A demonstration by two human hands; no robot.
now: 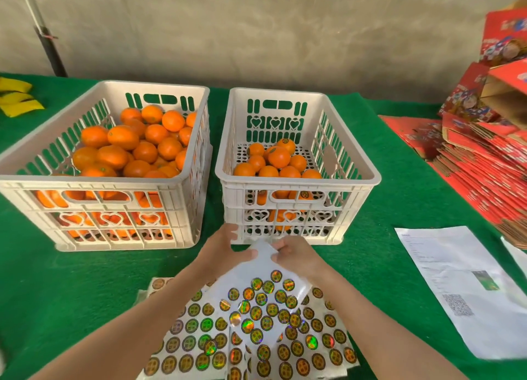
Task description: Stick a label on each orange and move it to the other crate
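Two white plastic crates stand side by side on the green cloth. The left crate [182,177] is heaped with oranges [123,137]. The right crate [368,177] holds a smaller pile of oranges [279,157], some showing round labels. In front of them lie sheets of round holographic labels [256,331]. My left hand [222,251] and my right hand [296,255] both pinch the top edge of the uppermost label sheet [263,265], lifting it just before the right crate's front wall.
A printed white paper [456,282] lies to the right of the labels. Stacks of flat red cartons [484,162] fill the right side of the table. Yellow objects [17,100] lie at the far left. A grey wall stands behind.
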